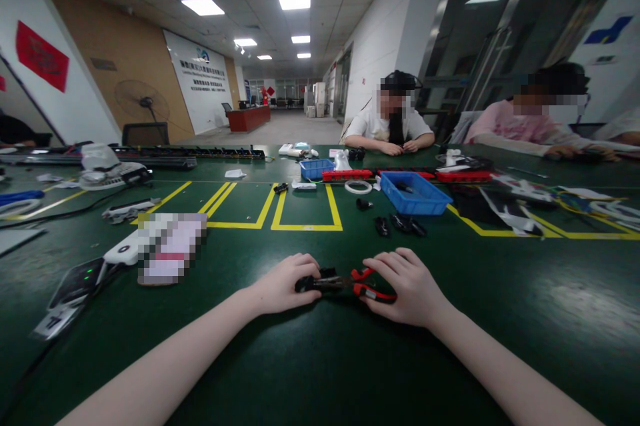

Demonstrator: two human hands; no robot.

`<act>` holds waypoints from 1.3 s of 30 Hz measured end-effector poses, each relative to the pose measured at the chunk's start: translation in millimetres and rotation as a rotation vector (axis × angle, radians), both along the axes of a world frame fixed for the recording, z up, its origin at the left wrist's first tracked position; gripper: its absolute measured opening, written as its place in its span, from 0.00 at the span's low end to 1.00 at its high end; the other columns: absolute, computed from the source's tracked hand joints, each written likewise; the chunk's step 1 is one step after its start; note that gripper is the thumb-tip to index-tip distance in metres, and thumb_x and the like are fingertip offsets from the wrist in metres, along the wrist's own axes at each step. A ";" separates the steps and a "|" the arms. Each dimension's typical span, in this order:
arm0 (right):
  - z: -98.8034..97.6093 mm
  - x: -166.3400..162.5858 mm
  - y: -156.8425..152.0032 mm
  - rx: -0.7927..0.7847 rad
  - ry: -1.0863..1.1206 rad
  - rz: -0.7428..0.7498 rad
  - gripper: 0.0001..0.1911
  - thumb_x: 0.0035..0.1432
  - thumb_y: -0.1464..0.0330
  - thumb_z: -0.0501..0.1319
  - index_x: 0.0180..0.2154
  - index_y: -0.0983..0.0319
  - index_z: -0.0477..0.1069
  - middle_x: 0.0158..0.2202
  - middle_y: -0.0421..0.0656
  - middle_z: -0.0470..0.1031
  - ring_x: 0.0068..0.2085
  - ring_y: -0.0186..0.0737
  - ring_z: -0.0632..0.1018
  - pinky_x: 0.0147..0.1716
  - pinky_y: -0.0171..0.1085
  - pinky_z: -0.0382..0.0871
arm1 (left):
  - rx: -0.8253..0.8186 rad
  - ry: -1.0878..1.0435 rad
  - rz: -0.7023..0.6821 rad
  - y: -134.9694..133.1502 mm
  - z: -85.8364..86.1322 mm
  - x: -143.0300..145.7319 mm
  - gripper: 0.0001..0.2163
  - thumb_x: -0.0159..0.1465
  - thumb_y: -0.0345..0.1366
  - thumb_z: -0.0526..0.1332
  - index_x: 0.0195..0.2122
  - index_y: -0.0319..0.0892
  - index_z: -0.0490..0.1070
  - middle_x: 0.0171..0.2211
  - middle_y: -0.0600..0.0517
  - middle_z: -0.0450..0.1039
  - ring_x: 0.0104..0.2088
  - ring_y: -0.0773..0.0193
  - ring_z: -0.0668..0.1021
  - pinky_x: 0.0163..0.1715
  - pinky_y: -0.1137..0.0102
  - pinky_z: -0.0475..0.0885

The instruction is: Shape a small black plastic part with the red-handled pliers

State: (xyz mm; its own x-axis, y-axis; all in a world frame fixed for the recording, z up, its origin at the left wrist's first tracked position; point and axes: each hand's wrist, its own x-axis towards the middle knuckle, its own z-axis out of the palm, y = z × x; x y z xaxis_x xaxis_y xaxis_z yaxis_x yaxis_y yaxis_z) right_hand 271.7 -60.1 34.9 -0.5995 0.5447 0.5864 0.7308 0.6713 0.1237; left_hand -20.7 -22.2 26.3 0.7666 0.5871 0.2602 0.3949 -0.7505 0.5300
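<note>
Low over the green table, my left hand (290, 285) is closed around a black part (327, 279), which looks like a small plastic piece; its exact kind is hard to make out. My right hand (407, 289) grips red-handled pliers (373, 293), with the handles spread apart. The plier jaws point left and meet the black part between my hands. Beyond them lie several small black parts (407, 225), just in front of a blue bin (417, 196).
A smaller blue bin (316, 169), red strips (347, 175) and a white ring (358, 187) are farther back. Left lie a device with a green light (80, 279) and cables. Two people (393, 123) sit across the table (280, 373); yellow tape (306, 227) marks its surface.
</note>
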 end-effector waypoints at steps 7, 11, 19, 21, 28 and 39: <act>-0.2 -0.8 0.0 -0.002 -0.012 0.011 0.21 0.55 0.57 0.62 0.45 0.65 0.73 0.39 0.50 0.79 0.39 0.46 0.78 0.44 0.47 0.64 | 0.011 0.002 -0.002 0.5 -0.9 0.2 0.08 0.62 0.36 0.65 0.41 0.42 0.71 0.46 0.49 0.72 0.46 0.57 0.74 0.48 0.62 0.69; 0.8 0.3 0.2 -0.077 -0.010 -0.006 0.21 0.53 0.57 0.63 0.44 0.64 0.73 0.38 0.49 0.79 0.38 0.45 0.77 0.42 0.45 0.65 | 0.001 0.009 -0.001 -1.3 2.5 0.5 0.07 0.63 0.36 0.64 0.41 0.42 0.71 0.46 0.48 0.72 0.46 0.56 0.74 0.49 0.61 0.69; 7.0 4.5 0.5 -0.144 -0.033 -0.031 0.20 0.53 0.57 0.64 0.44 0.63 0.73 0.38 0.47 0.79 0.36 0.43 0.77 0.40 0.44 0.66 | -0.005 0.021 -0.012 -0.9 4.0 -2.3 0.08 0.65 0.38 0.64 0.44 0.43 0.73 0.47 0.48 0.72 0.47 0.56 0.74 0.49 0.61 0.70; 7.5 5.0 0.4 -0.146 -0.036 -0.034 0.20 0.53 0.57 0.65 0.44 0.62 0.74 0.39 0.47 0.79 0.37 0.43 0.77 0.40 0.44 0.66 | -0.008 0.025 -0.016 -0.8 4.6 -2.5 0.08 0.67 0.39 0.62 0.44 0.43 0.73 0.48 0.47 0.72 0.48 0.56 0.74 0.50 0.61 0.70; 5.3 5.4 1.2 -0.157 -0.023 -0.027 0.20 0.53 0.58 0.65 0.44 0.63 0.73 0.39 0.48 0.79 0.36 0.43 0.77 0.40 0.44 0.66 | 0.011 -0.014 -0.003 -0.4 3.0 0.9 0.08 0.70 0.36 0.55 0.42 0.42 0.74 0.46 0.47 0.73 0.46 0.59 0.75 0.49 0.63 0.71; 3.6 6.0 2.2 -0.035 -0.020 0.009 0.21 0.53 0.58 0.64 0.45 0.63 0.73 0.40 0.49 0.79 0.39 0.46 0.78 0.42 0.46 0.67 | -0.021 -0.041 0.036 1.0 0.1 3.9 0.07 0.69 0.36 0.57 0.37 0.41 0.74 0.43 0.48 0.73 0.44 0.59 0.75 0.48 0.64 0.71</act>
State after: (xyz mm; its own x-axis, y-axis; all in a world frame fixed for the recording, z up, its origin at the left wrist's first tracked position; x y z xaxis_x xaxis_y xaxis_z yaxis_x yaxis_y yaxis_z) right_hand 277.7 -57.9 38.5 -0.6156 0.5595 0.5549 0.7226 0.6817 0.1143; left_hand -16.9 -21.2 26.4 0.7339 0.6195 0.2784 0.3985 -0.7247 0.5622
